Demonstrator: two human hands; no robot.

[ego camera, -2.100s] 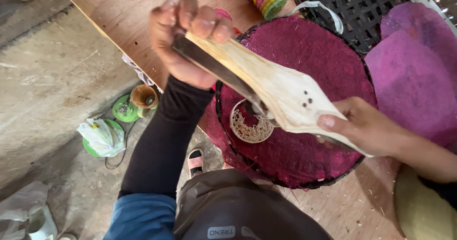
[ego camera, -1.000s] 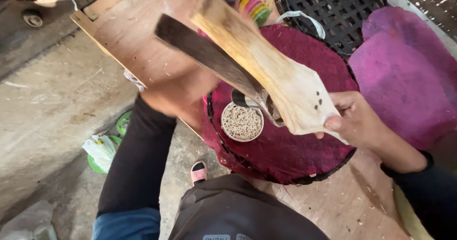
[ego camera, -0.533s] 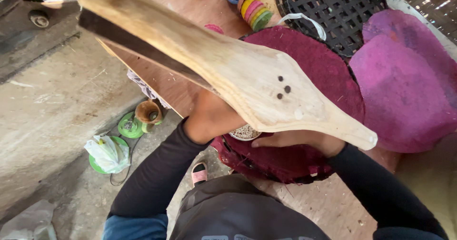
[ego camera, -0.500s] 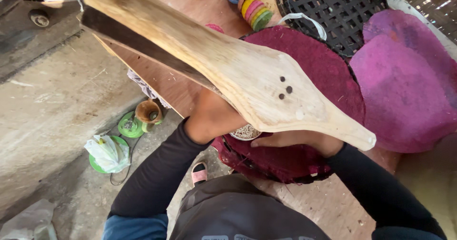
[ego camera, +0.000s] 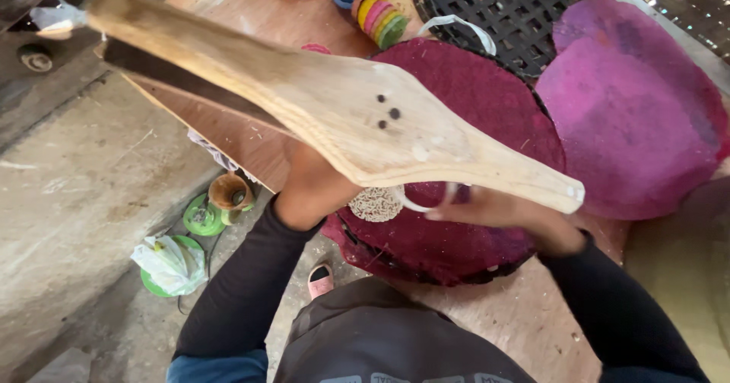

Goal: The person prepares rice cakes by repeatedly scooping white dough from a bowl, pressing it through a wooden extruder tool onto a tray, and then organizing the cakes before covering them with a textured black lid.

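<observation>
Now holding wooden paddle [ego camera: 357, 117] with left hand [ego camera: 312, 189] (grip hidden, cannot tell); right hand [ego camera: 502, 212] fingers perhaps loose over small seed bowl [ego camera: 374, 204] on crimson mat [ego camera: 471, 102].

The left hand [ego camera: 315, 189] is reached forward, partly hidden. The right hand [ego camera: 502, 212] is stretched sideways with fingers laid flat. Dark sleeves are worn.

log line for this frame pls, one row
left hand: under wooden paddle, grip hidden | right hand: by small bowl | bowl on maroon disc | pink disc beside it
</observation>
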